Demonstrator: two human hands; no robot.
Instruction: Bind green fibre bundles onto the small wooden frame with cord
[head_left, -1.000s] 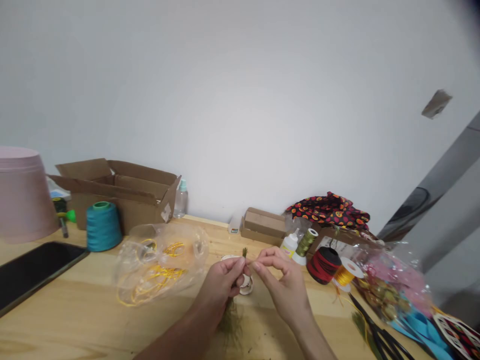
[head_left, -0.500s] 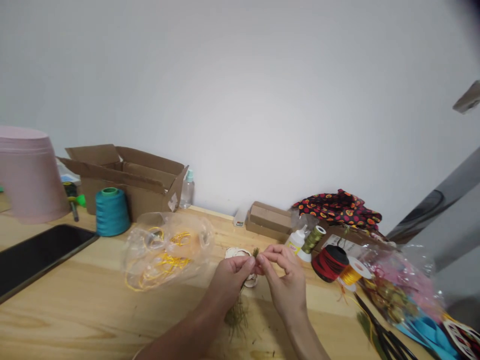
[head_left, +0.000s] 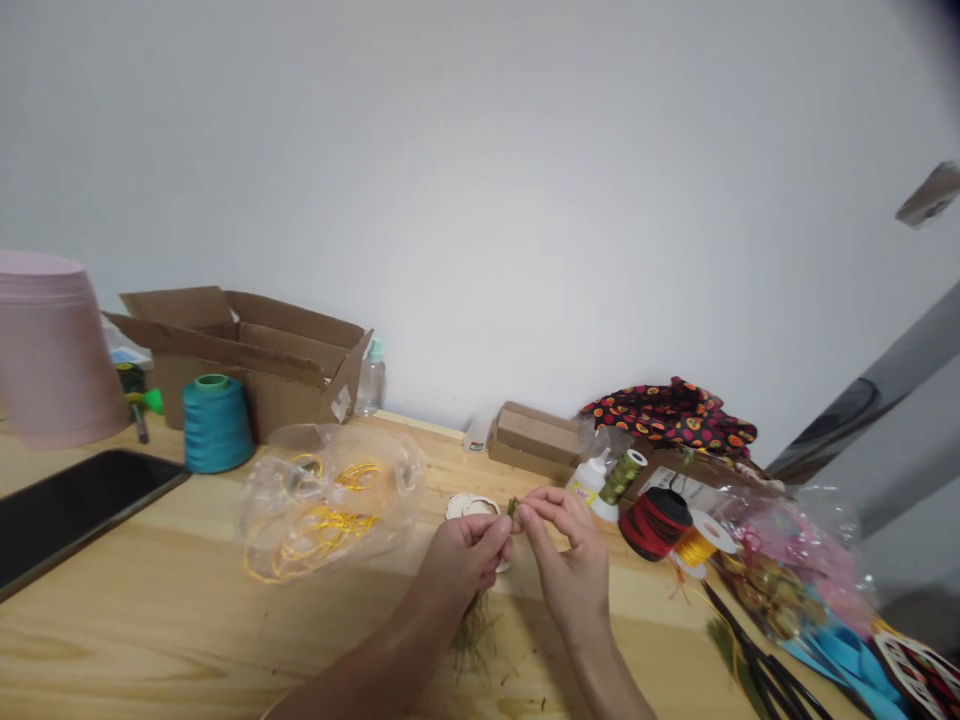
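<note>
Left hand (head_left: 459, 560), right hand (head_left: 574, 570) shifted slightly; right grip pinches olive fibre tuft (head_left: 512, 507); left grip unclear; slack pinch could shed strands (head_left: 474, 635).

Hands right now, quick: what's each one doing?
Left hand: closed, holding a green fibre tuft.
Right hand: closed, fingers pinching the tuft's top end.
</note>
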